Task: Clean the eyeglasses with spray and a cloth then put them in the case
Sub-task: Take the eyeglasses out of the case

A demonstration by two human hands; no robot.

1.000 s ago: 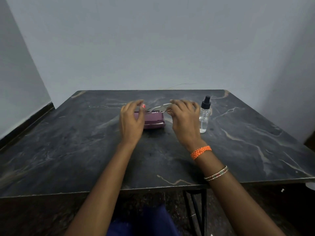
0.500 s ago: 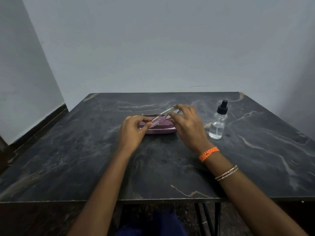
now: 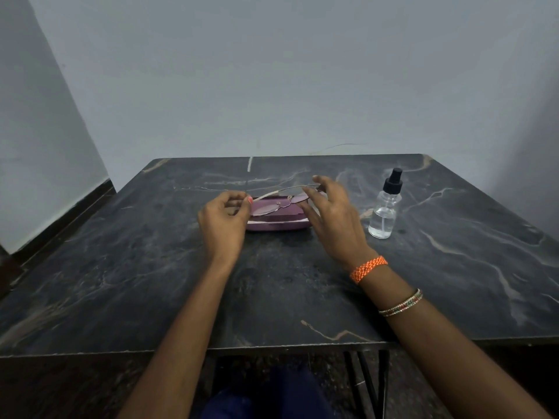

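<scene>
Thin metal-framed eyeglasses [image 3: 279,204] hang just above a purple case [image 3: 276,222] that lies on the dark marble table [image 3: 151,282]. My left hand [image 3: 222,225] pinches the left end of the frame. My right hand [image 3: 331,219] holds the right end by the hinge, fingers partly spread. One temple arm sticks out toward the left. A clear spray bottle [image 3: 384,207] with a black nozzle stands to the right of my right hand, apart from it. No cloth is visible.
The table's front edge [image 3: 272,347] runs across the lower view, with metal legs below it. Grey walls stand behind and to the left. An orange band and thin bangles ring my right wrist.
Both hands have lifted the eyeglasses up off the case and spread apart along the frame. One temple arm has swung out. The camera view has shifted.
</scene>
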